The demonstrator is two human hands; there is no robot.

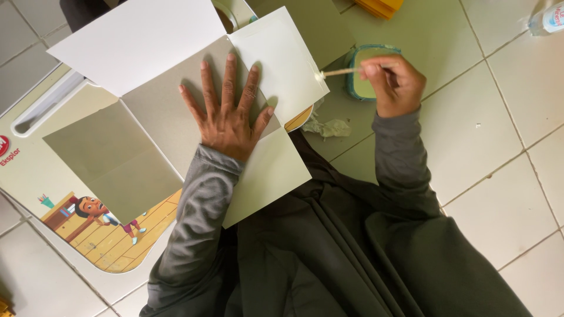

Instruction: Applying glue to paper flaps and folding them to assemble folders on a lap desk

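Pinched in right hand [395, 82] — thin glue stick [341, 72]; left hand [226, 111] splayed flat on grey cardboard [164, 111] — beside white flap [282, 58].

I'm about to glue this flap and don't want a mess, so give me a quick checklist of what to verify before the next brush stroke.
1. Left hand flat on the grey board: ok.
2. Right hand gripping the brush stick: ok.
3. Brush tip at the white flap edge: ok.
4. Glue tub open and near the hand: ok.
5. Glue loaded on the tip: cannot tell.
6. Crumpled tissue close by for wiping: ok.
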